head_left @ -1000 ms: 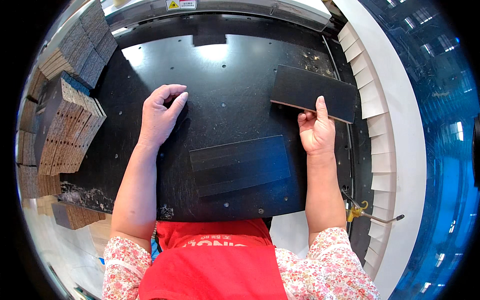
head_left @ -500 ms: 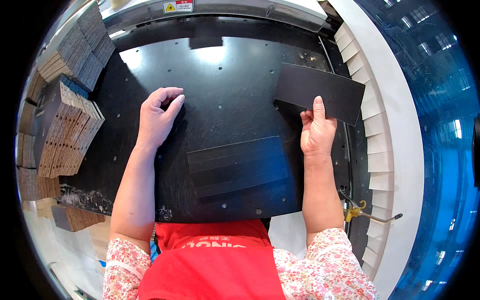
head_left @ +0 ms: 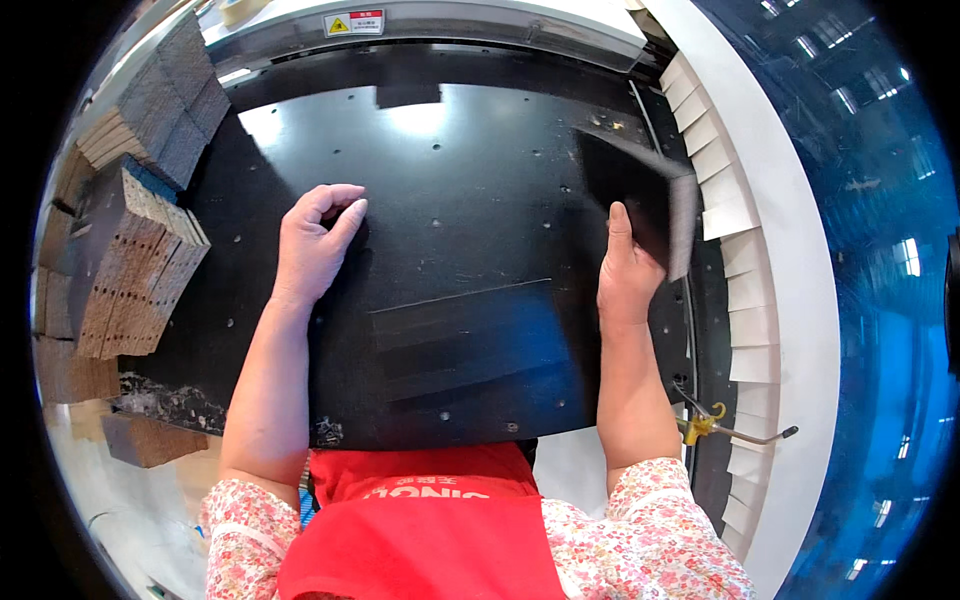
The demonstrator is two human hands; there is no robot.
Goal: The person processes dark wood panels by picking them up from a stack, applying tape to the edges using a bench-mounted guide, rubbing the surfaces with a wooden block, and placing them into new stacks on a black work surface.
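Pinching a tilted black board (head_left: 625, 175), mostly beyond it, the right grip (head_left: 628, 280)

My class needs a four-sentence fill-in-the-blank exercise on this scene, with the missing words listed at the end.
1. The dark panel is held in the person's ____ hand.
2. The stacked boards stand on the ____ side of the picture.
3. The apron is coloured ____.
4. The small hooked fitting beside the black table is coloured ____.

Missing words: right; left; red; yellow.

Matt black panel (head_left: 622, 182), glossy tabletop (head_left: 450, 225), rough chipboard stack (head_left: 140, 265)
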